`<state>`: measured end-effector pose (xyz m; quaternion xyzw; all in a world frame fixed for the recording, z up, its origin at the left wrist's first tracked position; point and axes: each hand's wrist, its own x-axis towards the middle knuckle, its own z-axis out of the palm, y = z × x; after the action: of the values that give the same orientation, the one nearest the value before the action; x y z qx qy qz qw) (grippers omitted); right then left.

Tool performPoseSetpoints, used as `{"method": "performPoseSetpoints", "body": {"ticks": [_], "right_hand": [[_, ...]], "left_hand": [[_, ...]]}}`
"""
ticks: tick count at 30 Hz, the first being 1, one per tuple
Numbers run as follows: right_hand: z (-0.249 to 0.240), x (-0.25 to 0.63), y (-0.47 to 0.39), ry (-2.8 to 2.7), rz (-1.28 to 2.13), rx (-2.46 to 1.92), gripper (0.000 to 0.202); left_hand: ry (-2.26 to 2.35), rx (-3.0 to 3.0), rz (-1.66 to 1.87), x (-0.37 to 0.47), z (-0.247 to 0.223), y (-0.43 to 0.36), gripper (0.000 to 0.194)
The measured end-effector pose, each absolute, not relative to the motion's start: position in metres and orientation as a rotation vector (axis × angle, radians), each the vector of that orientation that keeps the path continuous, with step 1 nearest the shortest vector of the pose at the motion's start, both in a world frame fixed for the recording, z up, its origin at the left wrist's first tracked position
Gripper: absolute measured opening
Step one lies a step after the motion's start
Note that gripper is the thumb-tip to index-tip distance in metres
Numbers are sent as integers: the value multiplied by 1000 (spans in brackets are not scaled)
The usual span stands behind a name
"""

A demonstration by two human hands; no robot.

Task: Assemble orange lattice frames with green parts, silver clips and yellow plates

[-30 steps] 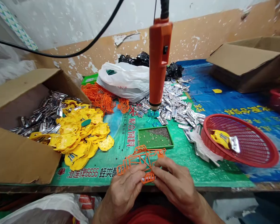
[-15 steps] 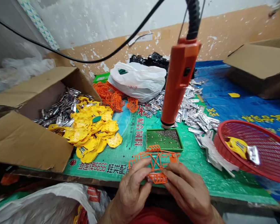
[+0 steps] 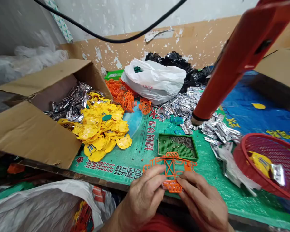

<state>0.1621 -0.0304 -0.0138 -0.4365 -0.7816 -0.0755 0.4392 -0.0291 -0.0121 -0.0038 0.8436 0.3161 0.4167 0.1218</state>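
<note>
An orange plastic lattice frame (image 3: 169, 168) is held between my two hands at the table's front edge. My left hand (image 3: 145, 193) pinches its left near side with thumb and fingers. On the right near side, my right hand (image 3: 203, 198) grips it the same way. A slatted orange section of the frame faces me between the fingertips, and a bit of something shiny shows at its left end. Just beyond the frame sits a green mesh tray (image 3: 177, 146) with many small screws heaped at its right. Above hangs a red-orange power screwdriver (image 3: 241, 61), tilted, its tip left of the silver pieces.
Yellow plastic pieces (image 3: 103, 129) spill from a cardboard box (image 3: 36, 135) at left. Orange frames (image 3: 122, 95), a white plastic bag (image 3: 154, 82) and silver pieces (image 3: 190, 100) lie behind. A red basket (image 3: 275, 141) stands at right; a white sack (image 3: 50, 199) hangs below.
The screwdriver has swung to the right and tilted more. The whole view has shifted, so the table things appear farther right. Both hands keep their hold on the orange frame.
</note>
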Motion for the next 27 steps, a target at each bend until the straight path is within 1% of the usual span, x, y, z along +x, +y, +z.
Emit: {"method": "performPoseSetpoints", "body": {"ticks": [6,14,18,27], "right_hand": [[-19,162,-29,-1961,-189,-1100,20],[-26,158,-37,-1953,-303,-1184,21],[-22,157,-39,-1971,-330,-1192,23],[-14,162,-36,-2054,-303,-1179,25]], "left_hand": [[892,2483,1220,-28,-4,-10,35],[889,2458,1245,-29,-8,-11,38],[896,2483,1196,-31,-6,-13,40],[924,2498,1177,-30,-2,-12,32]]}}
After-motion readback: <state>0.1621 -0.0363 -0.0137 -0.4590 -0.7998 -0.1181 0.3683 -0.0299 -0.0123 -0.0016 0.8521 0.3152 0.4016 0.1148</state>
